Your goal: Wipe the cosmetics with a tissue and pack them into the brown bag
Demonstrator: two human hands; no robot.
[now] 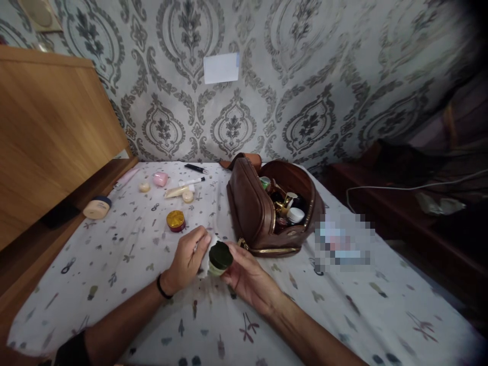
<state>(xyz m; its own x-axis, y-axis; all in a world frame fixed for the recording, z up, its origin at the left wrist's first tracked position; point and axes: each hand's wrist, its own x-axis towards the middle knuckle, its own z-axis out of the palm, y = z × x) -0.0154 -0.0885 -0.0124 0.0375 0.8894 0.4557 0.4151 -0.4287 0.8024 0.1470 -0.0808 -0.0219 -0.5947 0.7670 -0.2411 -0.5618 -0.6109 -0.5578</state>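
Note:
Near the middle of the patterned cloth, my right hand (247, 277) grips a small jar (220, 256) with a dark green lid and a paler green base. My left hand (187, 258) is closed on a white tissue (206, 259), which lies against the jar's left side. Just beyond my hands stands a brown bag (251, 203), unzipped, with several cosmetic containers inside. A jar with a gold lid (176, 220) rests on the cloth beyond my left hand.
Small items lie farther back left: a pink jar (160, 179), a cream tube (177, 191) and a black pen-like item (195, 168). A beige jar (97, 208) stands by the wooden cabinet (57, 127). The patterned wall (229, 117) rises behind; a white cable (415, 185) runs at right.

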